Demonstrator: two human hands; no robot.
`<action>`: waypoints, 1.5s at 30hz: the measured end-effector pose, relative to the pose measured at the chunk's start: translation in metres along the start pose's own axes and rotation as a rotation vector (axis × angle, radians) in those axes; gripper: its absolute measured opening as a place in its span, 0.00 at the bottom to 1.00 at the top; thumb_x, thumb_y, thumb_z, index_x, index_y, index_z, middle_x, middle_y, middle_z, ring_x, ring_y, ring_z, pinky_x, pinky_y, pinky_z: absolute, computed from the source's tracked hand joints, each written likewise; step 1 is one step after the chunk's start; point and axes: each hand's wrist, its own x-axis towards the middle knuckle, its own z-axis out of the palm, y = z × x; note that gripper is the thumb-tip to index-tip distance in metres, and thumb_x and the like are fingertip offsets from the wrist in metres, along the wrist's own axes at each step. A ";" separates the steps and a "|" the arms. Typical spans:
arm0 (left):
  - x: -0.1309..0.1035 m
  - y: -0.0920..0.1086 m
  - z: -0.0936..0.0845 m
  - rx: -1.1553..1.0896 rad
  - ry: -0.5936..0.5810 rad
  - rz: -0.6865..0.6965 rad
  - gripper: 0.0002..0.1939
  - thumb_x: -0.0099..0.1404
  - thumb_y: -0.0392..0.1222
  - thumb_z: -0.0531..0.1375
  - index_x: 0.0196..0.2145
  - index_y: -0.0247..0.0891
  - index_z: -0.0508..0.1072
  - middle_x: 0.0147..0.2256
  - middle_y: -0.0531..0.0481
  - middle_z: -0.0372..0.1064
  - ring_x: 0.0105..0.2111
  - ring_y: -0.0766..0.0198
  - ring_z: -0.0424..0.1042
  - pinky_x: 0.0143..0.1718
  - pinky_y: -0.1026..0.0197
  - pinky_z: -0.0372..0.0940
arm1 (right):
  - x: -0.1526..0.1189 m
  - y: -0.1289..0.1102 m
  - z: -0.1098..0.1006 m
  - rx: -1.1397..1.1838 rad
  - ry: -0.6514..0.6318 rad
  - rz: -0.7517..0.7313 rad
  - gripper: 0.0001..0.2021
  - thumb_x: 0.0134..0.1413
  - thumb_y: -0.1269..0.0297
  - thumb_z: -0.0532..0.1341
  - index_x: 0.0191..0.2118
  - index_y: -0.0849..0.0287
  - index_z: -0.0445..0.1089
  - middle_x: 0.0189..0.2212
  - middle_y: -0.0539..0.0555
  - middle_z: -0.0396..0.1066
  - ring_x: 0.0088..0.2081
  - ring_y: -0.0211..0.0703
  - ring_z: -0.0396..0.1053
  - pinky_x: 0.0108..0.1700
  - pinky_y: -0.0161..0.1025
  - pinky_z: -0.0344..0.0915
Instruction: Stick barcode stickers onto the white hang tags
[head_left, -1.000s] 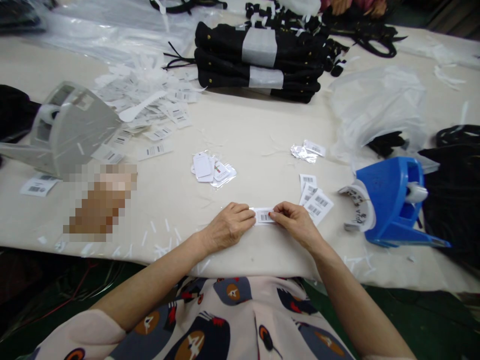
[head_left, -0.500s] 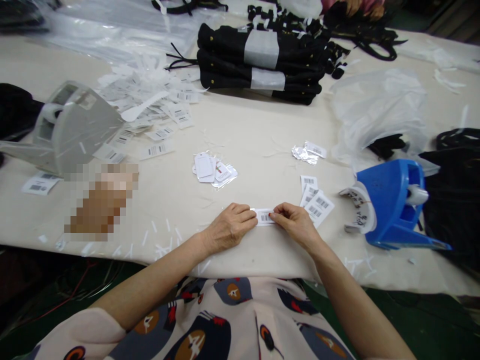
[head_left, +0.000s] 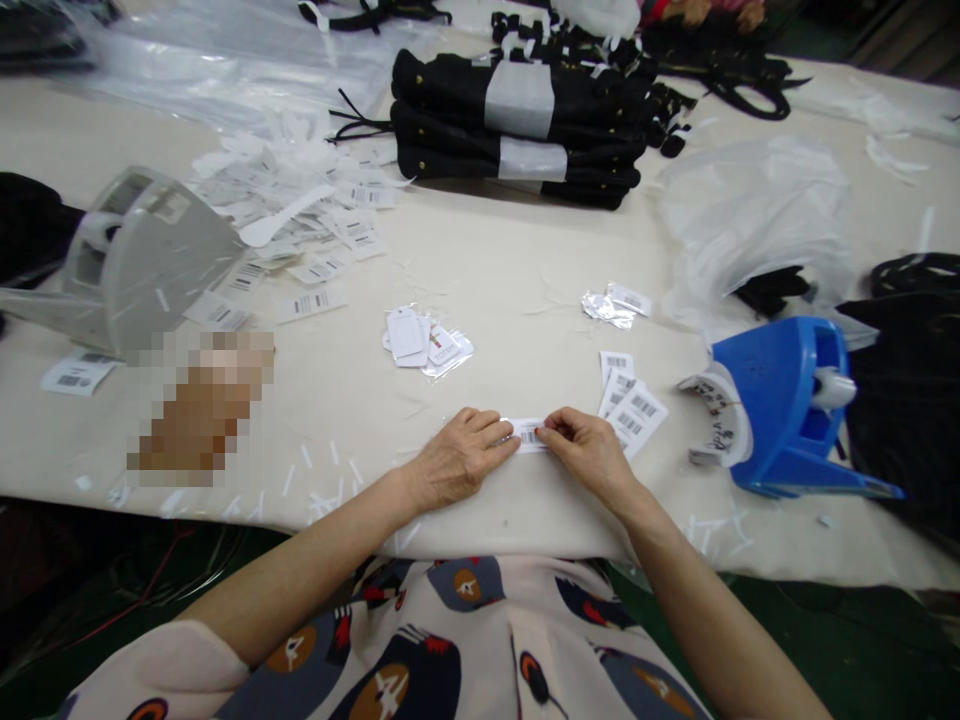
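A small white barcode label (head_left: 529, 437) lies near the table's front edge between my hands. My left hand (head_left: 461, 458) presses on its left end with the fingers held close together. At the other end, my right hand (head_left: 591, 452) pinches the label between thumb and index finger. My fingers cover both ends of it. Just beyond my right hand, several barcode sticker sheets (head_left: 634, 412) are fanned out on the table. Ahead of my left hand sits a small pile of white hang tags (head_left: 407, 335), partly in clear plastic.
A blue tape dispenser (head_left: 784, 400) stands at right and a grey dispenser (head_left: 161, 265) at left. Behind them are a heap of barcode labels (head_left: 277, 190), bundled black goods (head_left: 517, 125) and a clear plastic bag (head_left: 750, 220). Another person's hands (head_left: 694, 12) show at the far edge.
My right thumb and index finger have shifted very slightly left along the label. My left hand stays almost in place; otherwise the view has only drifted a little.
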 end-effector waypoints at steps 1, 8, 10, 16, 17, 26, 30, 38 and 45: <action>0.001 0.000 -0.001 0.007 -0.011 0.004 0.13 0.66 0.33 0.46 0.46 0.33 0.65 0.42 0.44 0.67 0.42 0.60 0.62 0.39 0.57 0.58 | -0.001 -0.002 0.001 -0.044 0.014 -0.001 0.07 0.47 0.61 0.58 0.26 0.58 0.67 0.21 0.48 0.67 0.24 0.38 0.63 0.29 0.34 0.56; 0.002 0.000 -0.003 0.026 -0.045 0.028 0.13 0.66 0.33 0.47 0.46 0.34 0.65 0.43 0.43 0.67 0.42 0.59 0.62 0.39 0.57 0.57 | -0.004 -0.021 0.002 -0.465 0.051 0.066 0.05 0.52 0.65 0.57 0.34 0.60 0.67 0.25 0.53 0.71 0.29 0.45 0.69 0.32 0.36 0.59; 0.001 -0.001 -0.001 0.017 -0.037 0.033 0.13 0.66 0.33 0.48 0.47 0.33 0.64 0.43 0.43 0.67 0.43 0.59 0.62 0.39 0.56 0.57 | -0.005 -0.023 0.000 -0.573 0.069 0.093 0.10 0.52 0.63 0.59 0.38 0.62 0.66 0.25 0.55 0.71 0.29 0.47 0.69 0.31 0.38 0.60; 0.002 0.000 -0.002 -0.010 -0.052 0.012 0.12 0.66 0.34 0.47 0.45 0.33 0.65 0.43 0.44 0.67 0.43 0.60 0.62 0.40 0.57 0.57 | -0.031 -0.013 0.018 -0.641 0.205 -0.452 0.13 0.60 0.67 0.51 0.46 0.65 0.66 0.46 0.61 0.68 0.49 0.50 0.63 0.50 0.47 0.58; 0.002 0.001 -0.002 -0.011 -0.060 0.004 0.12 0.67 0.35 0.47 0.45 0.33 0.65 0.43 0.44 0.67 0.43 0.60 0.62 0.40 0.57 0.57 | -0.036 -0.010 0.024 -0.650 0.206 -0.522 0.15 0.61 0.65 0.50 0.49 0.67 0.64 0.50 0.63 0.65 0.53 0.52 0.59 0.54 0.51 0.53; 0.001 0.000 -0.001 -0.015 -0.023 0.001 0.11 0.66 0.35 0.47 0.42 0.35 0.66 0.40 0.43 0.67 0.41 0.61 0.63 0.40 0.58 0.57 | -0.052 -0.007 0.033 -0.734 0.160 -0.527 0.22 0.63 0.60 0.46 0.56 0.71 0.58 0.57 0.62 0.55 0.60 0.59 0.45 0.59 0.64 0.37; -0.001 -0.001 0.001 -0.017 -0.001 -0.002 0.11 0.65 0.33 0.46 0.37 0.35 0.67 0.39 0.44 0.67 0.41 0.61 0.64 0.40 0.58 0.57 | -0.051 -0.005 0.020 -0.731 0.131 -0.515 0.19 0.63 0.61 0.47 0.55 0.63 0.61 0.55 0.55 0.60 0.60 0.58 0.46 0.59 0.65 0.35; -0.001 0.000 0.000 -0.074 0.025 -0.024 0.10 0.65 0.33 0.48 0.37 0.35 0.69 0.42 0.45 0.69 0.44 0.61 0.64 0.43 0.58 0.58 | -0.046 -0.001 0.019 -0.754 0.167 -0.546 0.20 0.61 0.61 0.51 0.55 0.68 0.60 0.55 0.64 0.59 0.59 0.57 0.47 0.58 0.64 0.37; 0.006 -0.003 -0.013 -0.185 0.029 -0.296 0.08 0.62 0.39 0.55 0.38 0.34 0.69 0.40 0.43 0.68 0.42 0.59 0.65 0.42 0.56 0.61 | -0.033 0.001 -0.004 -0.610 0.174 -0.372 0.12 0.55 0.63 0.58 0.44 0.61 0.66 0.42 0.59 0.67 0.44 0.49 0.63 0.43 0.44 0.60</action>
